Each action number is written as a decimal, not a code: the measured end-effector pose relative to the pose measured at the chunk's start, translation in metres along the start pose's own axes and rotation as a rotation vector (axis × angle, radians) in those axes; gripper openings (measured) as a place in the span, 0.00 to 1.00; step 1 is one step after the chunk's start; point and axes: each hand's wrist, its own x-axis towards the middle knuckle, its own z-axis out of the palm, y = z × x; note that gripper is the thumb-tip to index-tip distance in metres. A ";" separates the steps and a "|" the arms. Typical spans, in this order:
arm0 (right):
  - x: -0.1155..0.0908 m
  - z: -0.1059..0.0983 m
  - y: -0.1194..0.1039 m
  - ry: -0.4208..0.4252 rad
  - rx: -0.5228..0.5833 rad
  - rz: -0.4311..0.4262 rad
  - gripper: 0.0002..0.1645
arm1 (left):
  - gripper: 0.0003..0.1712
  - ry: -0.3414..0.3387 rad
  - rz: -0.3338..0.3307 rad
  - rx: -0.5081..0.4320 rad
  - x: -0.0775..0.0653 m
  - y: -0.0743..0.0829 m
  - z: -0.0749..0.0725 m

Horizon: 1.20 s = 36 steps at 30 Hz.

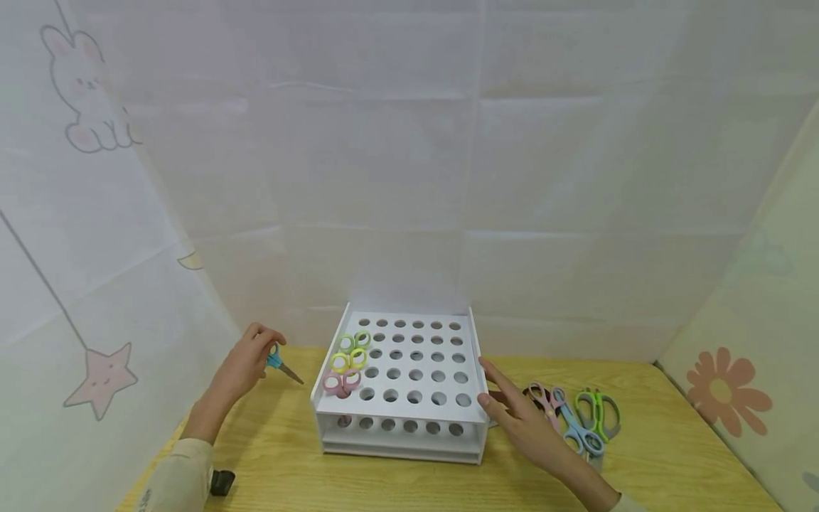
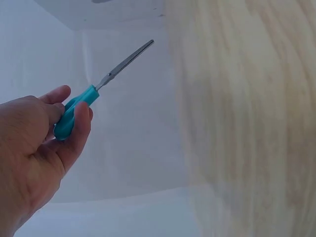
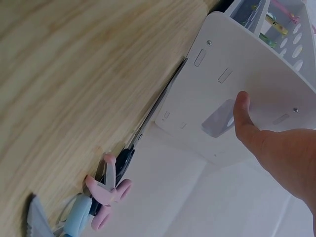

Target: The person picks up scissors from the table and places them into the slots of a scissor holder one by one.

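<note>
"Teal-handled scissors (image 1: 275, 359), head view: where?"

"Left hand (image 1: 246, 363) pinches the handles, left of the white round-holed rack (image 1: 403, 410), tip angled down. Right hand (image 1: 525, 427), fingers apart, rests against the rack's right side."

"Left wrist?"

"Fingers clamped on smooth plastic; slim metal blades together. Probably best kept closed, turned tip-down, square to the rack."

"Right wrist?"

"One digit presses the flat, screwed side panel (image 3: 187, 98); steady pressure should stop sliding. Pink scissors (image 3: 101, 194) lie nearby on wood-grain table (image 3: 89, 74)."
</note>
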 end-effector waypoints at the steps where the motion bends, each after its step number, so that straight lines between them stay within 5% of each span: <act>1: 0.000 0.000 0.000 0.002 -0.006 -0.003 0.38 | 0.15 -0.001 -0.002 -0.022 0.001 0.002 -0.001; 10: 0.000 -0.001 -0.001 0.014 -0.030 -0.017 0.38 | 0.14 0.060 0.168 -0.035 0.013 0.032 -0.018; 15: -0.001 -0.002 -0.004 0.005 -0.021 -0.019 0.38 | 0.14 0.058 0.173 -0.078 0.015 0.050 -0.029; 23: -0.002 -0.002 -0.003 -0.004 -0.012 -0.035 0.37 | 0.19 0.140 0.307 0.000 0.019 0.070 -0.040; 31: 0.000 -0.002 -0.001 -0.002 -0.011 -0.033 0.38 | 0.21 0.172 0.269 0.006 0.018 0.088 -0.049; 36: -0.002 -0.002 -0.002 -0.002 -0.019 -0.040 0.38 | 0.23 0.237 0.316 0.027 0.016 0.105 -0.056</act>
